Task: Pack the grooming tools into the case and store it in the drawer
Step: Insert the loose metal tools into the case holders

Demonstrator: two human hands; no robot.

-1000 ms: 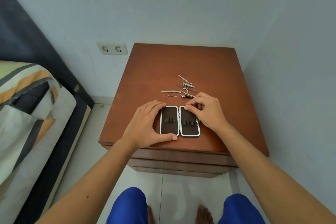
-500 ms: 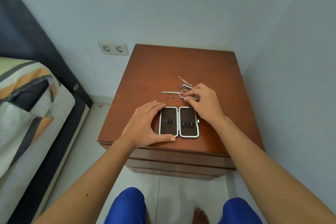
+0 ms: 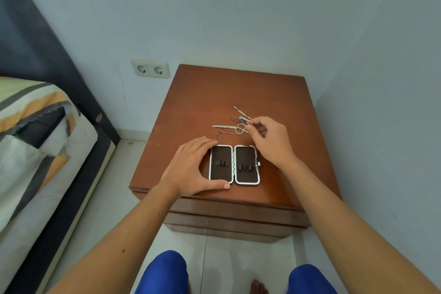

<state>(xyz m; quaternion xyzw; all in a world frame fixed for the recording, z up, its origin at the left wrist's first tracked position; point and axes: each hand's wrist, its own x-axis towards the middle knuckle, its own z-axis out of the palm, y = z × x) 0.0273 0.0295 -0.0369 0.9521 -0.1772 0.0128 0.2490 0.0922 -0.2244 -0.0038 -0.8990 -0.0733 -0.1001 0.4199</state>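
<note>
Head view — left hand (image 3: pixel 191 169) flanks open case (image 3: pixel 233 164); bed (image 3: pixel 35 141) leftward.

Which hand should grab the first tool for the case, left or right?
Right. The right hand already has its fingertips at the pile of grooming tools, beside the scissors. The left hand lies flat against the left edge of the open case, bracing it, farther from the tools.

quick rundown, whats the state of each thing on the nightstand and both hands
case: open flat, no tools in it
grooming tools: loose pile behind the case
drawers: closed
left hand: flat, steadying the case
right hand: fingertips pinching at the tools
</note>
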